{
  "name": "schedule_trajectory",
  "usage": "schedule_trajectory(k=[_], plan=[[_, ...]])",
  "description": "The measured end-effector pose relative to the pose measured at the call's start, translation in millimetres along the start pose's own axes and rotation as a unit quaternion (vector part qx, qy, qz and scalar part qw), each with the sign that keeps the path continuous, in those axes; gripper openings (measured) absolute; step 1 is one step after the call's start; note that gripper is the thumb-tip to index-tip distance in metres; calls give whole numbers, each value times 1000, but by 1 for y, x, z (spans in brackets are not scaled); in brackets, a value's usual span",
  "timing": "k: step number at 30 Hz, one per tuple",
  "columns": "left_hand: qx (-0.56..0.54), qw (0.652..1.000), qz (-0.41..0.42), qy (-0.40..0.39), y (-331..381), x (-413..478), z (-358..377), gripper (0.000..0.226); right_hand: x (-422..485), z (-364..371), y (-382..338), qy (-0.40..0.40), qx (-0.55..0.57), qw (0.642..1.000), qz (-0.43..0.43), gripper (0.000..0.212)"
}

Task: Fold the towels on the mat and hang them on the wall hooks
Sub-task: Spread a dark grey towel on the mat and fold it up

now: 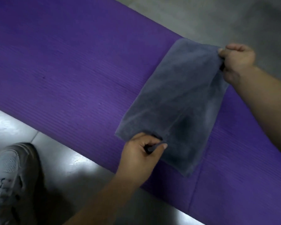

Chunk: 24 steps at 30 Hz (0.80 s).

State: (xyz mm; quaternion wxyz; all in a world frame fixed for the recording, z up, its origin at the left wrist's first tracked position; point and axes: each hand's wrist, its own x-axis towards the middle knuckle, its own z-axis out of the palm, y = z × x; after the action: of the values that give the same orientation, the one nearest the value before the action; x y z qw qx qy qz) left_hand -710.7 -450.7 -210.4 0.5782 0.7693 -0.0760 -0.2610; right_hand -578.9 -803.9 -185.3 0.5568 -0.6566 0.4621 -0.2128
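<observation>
Left hand (pixel 140 153), right hand (pixel 237 60) pinch grey towel (pixel 177 101); purple mat (pixel 71 70) beneath

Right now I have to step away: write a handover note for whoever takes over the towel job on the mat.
Left hand: pinching the near edge of the grey towel.
Right hand: pinching the towel's far corner.
Towel: stretched between both hands over the purple mat, looks narrow as if already folded once; whether it rests on the mat cannot be told.
Done: a first fold, probably.
Left: finish folding, then hang it. No wall hooks or other towels are in view. A white shoe stands on the floor beside the mat.
</observation>
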Motion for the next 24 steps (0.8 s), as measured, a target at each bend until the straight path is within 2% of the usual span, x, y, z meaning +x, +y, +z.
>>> schedule_trajectory(k=[3,5,8,11,13,17,20,22,24], plan=[[37,999,17,-12,-2,-10,33,13,8,-30,18,8,42,998,35,27],[46,999,11,-14,-2,-13,50,11,13,-47,29,10,35,999,28,20],[94,995,19,-37,-9,-15,68,16,17,-62,43,11,-53,998,-18,16],[169,983,38,-57,-18,-23,85,18,19,-68,60,3,-118,991,-60,22],[221,971,68,-58,-23,-29,94,20,16,-70,69,-3,-179,982,-63,10],[274,947,126,-106,-18,-37,106,29,4,-72,86,-61,-323,942,-62,56],[274,937,196,-89,-11,-31,96,25,-20,-74,86,-100,-396,908,-93,58],[317,915,242,-58,-16,-22,84,34,-32,-76,89,-100,-417,894,-128,64],[387,882,262,-71,-24,-14,76,48,-39,-77,93,-117,-442,879,-137,72]])
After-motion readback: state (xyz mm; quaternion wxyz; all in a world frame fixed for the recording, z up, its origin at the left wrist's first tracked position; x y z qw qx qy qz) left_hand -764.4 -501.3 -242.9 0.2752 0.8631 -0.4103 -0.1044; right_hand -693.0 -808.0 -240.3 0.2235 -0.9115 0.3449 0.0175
